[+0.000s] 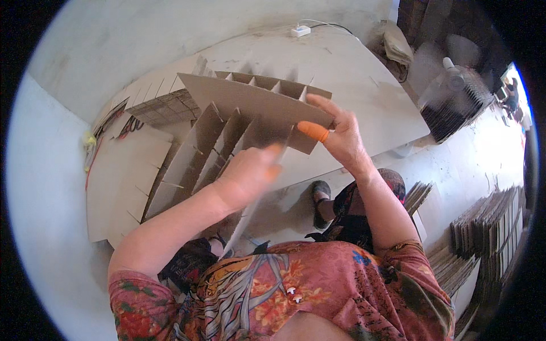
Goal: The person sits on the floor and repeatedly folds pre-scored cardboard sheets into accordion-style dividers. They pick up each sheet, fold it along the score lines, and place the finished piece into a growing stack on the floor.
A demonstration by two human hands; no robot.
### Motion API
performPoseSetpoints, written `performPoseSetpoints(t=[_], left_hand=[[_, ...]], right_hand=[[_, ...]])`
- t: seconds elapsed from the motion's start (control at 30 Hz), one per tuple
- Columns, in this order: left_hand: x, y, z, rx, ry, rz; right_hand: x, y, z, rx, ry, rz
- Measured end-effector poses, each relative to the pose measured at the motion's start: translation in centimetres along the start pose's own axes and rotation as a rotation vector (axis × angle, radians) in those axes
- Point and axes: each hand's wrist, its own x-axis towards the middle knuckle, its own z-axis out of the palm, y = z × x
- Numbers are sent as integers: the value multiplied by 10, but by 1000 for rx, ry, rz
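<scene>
A long brown cardboard divider strip [242, 96] stands on edge across several slotted cardboard strips [196, 150] that run toward me. Beyond it, white-sided cells of the partition show. My right hand [344, 136] grips the long strip near its right end, with the orange-capped thumb on the near face and the fingers at the far side. In front of the same strip, at the near dividers, is my left hand [247, 173]. Its orange-capped fingertips are smeared by motion, so I cannot tell whether they hold a strip.
A stack of assembled partitions [162, 108] lies on the left of the pale table [364, 105]. A white power socket [300, 30] sits at the back. To the right stand a fan [455, 85] and bundles of cardboard strips [489, 227] on the floor.
</scene>
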Motion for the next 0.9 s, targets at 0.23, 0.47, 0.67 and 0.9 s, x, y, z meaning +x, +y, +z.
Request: performPoseSetpoints(t=[0.23,0.47,0.67,0.9], left_hand=[[-11,7,-23,65,207,152],[7,-35,-47,242,322,-172],[23,-52,-34,328,196,-195],[21,-55,-34,248,199,-180]], right_hand=[[-5,-10,-14,-360,-37,-359],[-2,-17,-34,-561,-234,-388],[-1,-28,-43,-592,-295,-422],[10,-42,-31,-614,-255,-468]])
